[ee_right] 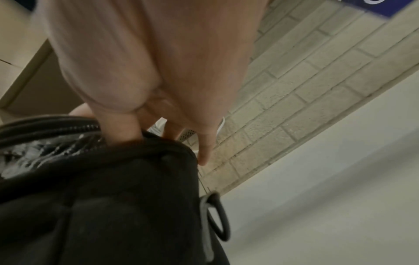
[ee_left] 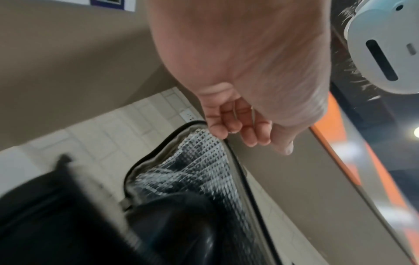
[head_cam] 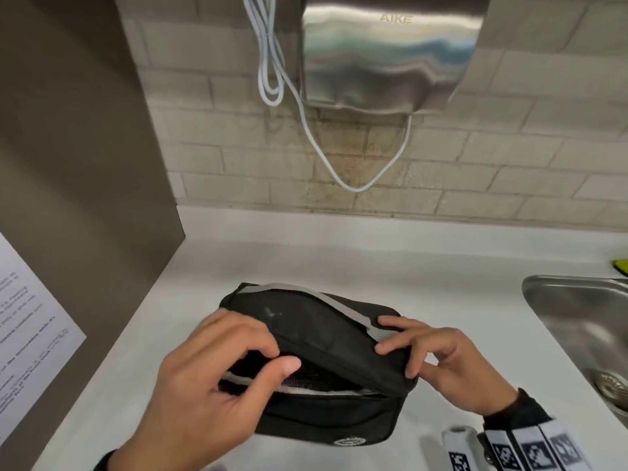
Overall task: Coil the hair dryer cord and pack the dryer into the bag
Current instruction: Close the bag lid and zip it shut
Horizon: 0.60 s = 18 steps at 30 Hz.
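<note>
A black bag (head_cam: 326, 419) with grey zipper trim lies on the white counter (head_cam: 441, 266), its lid (head_cam: 323, 328) partly raised over a silver lining. My left hand (head_cam: 268, 355) pinches the lid's front edge at the left, thumb under, fingers on top. At the lid's right corner, my right hand (head_cam: 404, 358) grips it between fingers and thumb. In the left wrist view my left hand (ee_left: 238, 132) curls on the rim of the lined lid (ee_left: 192, 161), and a dark glossy shape (ee_left: 181, 224) lies inside, too blurred to name. The right wrist view has my right hand (ee_right: 158, 130) on the bag's corner (ee_right: 113, 197).
A steel sink (head_cam: 577, 321) is sunk into the counter at the right. On the tiled wall hang a steel hand dryer (head_cam: 390, 52) and its looped white cable (head_cam: 272, 79). A brown partition (head_cam: 85, 198) with a paper notice (head_cam: 30, 334) closes the left side.
</note>
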Motion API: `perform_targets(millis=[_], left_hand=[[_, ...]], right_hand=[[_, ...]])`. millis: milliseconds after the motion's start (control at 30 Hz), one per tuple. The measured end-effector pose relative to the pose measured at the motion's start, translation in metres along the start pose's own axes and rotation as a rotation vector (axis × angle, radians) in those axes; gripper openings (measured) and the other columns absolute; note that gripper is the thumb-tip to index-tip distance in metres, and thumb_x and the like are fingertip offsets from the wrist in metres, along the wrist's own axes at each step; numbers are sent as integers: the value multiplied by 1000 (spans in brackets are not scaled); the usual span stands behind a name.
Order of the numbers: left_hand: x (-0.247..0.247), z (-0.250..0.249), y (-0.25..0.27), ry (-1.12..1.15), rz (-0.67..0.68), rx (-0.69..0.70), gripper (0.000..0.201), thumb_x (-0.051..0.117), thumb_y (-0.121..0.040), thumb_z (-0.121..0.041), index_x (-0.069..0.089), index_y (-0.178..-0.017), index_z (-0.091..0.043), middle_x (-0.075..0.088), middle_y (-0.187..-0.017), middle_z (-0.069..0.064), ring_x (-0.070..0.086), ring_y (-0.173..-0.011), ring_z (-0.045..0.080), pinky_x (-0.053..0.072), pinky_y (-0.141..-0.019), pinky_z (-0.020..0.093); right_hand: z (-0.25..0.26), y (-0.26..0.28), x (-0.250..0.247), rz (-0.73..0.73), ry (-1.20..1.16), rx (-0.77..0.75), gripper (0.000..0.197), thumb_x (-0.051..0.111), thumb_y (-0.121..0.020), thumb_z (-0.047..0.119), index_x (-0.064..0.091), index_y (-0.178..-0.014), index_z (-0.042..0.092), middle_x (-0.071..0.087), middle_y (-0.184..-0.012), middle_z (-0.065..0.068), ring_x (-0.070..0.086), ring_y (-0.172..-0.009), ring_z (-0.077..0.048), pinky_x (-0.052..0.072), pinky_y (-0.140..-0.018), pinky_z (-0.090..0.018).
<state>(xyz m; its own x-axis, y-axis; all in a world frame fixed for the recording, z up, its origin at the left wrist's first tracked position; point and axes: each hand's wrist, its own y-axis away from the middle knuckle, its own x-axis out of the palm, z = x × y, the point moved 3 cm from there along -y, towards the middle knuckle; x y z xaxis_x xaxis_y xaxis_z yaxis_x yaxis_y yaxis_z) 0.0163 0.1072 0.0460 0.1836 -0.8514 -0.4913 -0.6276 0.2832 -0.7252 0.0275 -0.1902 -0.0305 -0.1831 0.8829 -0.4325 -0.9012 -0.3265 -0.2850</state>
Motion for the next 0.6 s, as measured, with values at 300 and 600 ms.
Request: perform_targets(millis=[300, 600], left_hand=[[-5, -30, -114, 9, 600, 60, 17, 68, -84, -44, 65, -76, -29, 65, -72, -13, 61, -70, 16, 49, -63, 29], [113, -13, -191, -299, 1197, 157, 19, 65, -89, -44, 68, -96, -27, 69, -86, -11, 62, -74, 8, 49, -67, 24]], right_hand=[[-3, 5, 0, -29, -10, 7, 58, 47, -78, -31, 66, -64, 22, 75, -110, 4, 49, -132, -16, 36, -110, -39], [-1, 10, -3, -100, -76, -19, 56, 43, -70, -37, 73, -67, 11, 75, -112, 0, 52, -129, -21, 41, -105, -35]])
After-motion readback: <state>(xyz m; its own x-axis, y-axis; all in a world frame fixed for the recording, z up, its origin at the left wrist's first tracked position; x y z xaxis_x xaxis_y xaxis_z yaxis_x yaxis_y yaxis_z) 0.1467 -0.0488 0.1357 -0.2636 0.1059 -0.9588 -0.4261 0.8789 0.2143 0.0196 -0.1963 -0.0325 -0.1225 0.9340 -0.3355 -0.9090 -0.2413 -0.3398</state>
